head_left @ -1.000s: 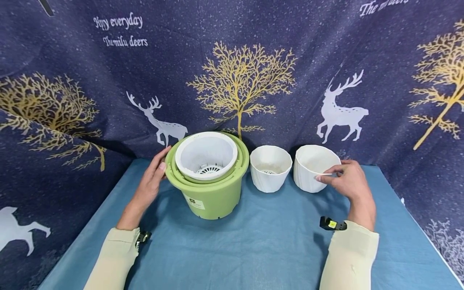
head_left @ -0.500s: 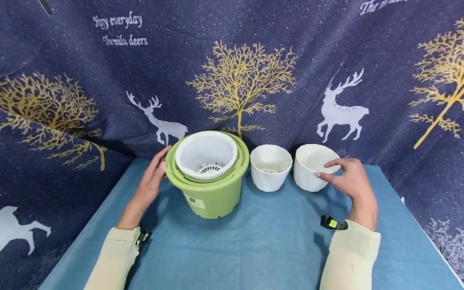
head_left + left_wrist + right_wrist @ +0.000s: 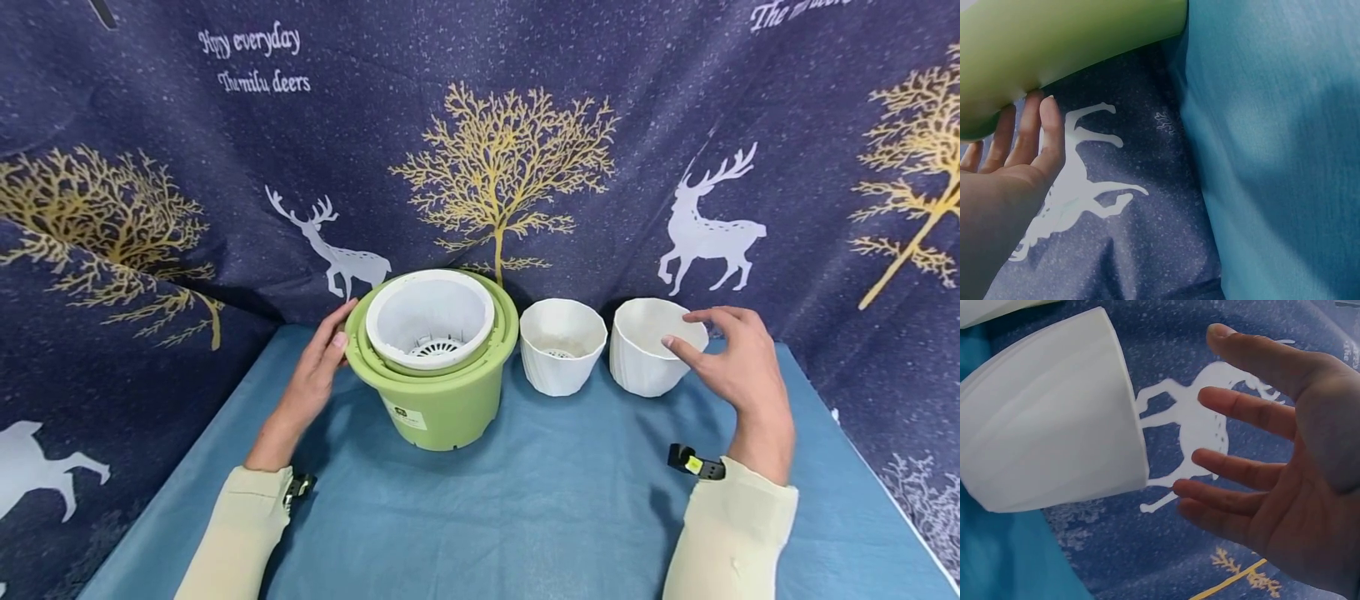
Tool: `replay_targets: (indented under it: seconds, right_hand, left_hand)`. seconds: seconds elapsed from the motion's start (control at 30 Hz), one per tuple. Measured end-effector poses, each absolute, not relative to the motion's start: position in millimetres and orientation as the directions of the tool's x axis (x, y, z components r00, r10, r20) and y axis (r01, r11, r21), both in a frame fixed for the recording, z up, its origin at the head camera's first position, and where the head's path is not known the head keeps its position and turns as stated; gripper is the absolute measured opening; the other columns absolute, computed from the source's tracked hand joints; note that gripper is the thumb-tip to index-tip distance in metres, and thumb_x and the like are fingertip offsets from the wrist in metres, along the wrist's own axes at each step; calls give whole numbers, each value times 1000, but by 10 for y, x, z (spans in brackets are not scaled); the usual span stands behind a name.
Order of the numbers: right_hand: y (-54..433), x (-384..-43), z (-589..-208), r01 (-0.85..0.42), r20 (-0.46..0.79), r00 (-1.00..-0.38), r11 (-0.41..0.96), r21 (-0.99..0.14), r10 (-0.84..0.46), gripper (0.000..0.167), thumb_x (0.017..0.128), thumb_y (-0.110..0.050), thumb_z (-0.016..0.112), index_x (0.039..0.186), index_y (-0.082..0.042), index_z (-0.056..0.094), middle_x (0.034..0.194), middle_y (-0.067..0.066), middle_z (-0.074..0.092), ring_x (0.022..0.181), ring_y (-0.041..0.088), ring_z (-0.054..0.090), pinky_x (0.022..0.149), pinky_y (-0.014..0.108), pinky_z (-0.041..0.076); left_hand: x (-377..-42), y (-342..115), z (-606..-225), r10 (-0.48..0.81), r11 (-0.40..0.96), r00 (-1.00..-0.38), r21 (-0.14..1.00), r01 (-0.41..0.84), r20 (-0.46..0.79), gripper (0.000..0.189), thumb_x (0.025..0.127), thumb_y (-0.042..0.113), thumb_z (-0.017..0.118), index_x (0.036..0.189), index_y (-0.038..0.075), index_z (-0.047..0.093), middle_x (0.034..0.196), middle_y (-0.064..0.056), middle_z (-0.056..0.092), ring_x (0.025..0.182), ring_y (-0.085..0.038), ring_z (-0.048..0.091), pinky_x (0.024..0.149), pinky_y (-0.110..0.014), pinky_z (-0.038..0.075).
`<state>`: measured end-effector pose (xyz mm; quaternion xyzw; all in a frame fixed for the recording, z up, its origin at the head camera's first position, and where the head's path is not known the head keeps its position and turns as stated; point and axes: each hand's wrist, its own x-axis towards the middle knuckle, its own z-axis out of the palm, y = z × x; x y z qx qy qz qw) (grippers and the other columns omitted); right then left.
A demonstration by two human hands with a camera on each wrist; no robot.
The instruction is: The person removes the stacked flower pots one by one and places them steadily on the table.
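A large green flowerpot stands left of centre, with a smaller green pot and a white pot nested inside it. My left hand rests against its left side below the rim; in the left wrist view the fingertips touch the green wall, fingers fairly straight. To the right stand two small white ribbed flowerpots, a middle one and a right one. Beside the right one's rim my right hand is spread. The right wrist view shows a gap between its fingers and that white pot.
A blue cloth covers the table. Behind the pots hangs a dark blue curtain printed with deer and golden trees. The pots stand in a row near the table's back edge.
My right hand has let go of the right white pot's rim, spread its fingers and drawn back slightly to the right. The left hand stays at the green pot.
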<state>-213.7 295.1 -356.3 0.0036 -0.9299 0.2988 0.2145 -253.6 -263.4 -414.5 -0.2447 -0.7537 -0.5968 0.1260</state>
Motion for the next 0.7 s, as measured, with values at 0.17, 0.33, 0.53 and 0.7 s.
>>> replay_targets:
  seconds: [0.17,0.33,0.53,0.7]
  right_hand:
    - [2873,-2109,-3494,-172,439,-892,818,-549,107,46,94,-33,82,127,-3,72,143,29,55,134,50,47,103,68,39]
    - [2803,-2083,-3434,-219,475,-877,817,-533,75,45,93,-32,83,126,-3,73,139,28,58,132,48,49,102,68,39]
    - [2760,-2046,-3370,-270,512,-858,814,-515,39,44,92,-30,84,125,-4,74,131,25,62,127,45,53,100,66,40]
    - [2713,-2013,-3317,-289,522,-853,814,-504,20,44,92,-29,84,126,-4,73,129,24,63,120,43,56,94,62,42]
  left_hand:
    - [-2544,-2628,-4145,215,155,-848,841,519,484,51,118,20,33,168,11,31,161,-13,42,126,-9,56,93,-18,51]
    - [-2540,-2625,-4144,209,157,-850,842,517,483,51,118,20,33,168,10,32,162,-15,41,126,-7,56,92,-17,51]
    - [-2535,-2622,-4133,217,158,-846,838,523,487,51,118,20,32,168,9,31,162,-16,40,124,-7,56,92,-18,51]
    - [-2536,-2629,-4139,218,156,-844,836,525,489,51,118,20,32,168,9,30,161,-14,41,121,-7,56,90,-18,51]
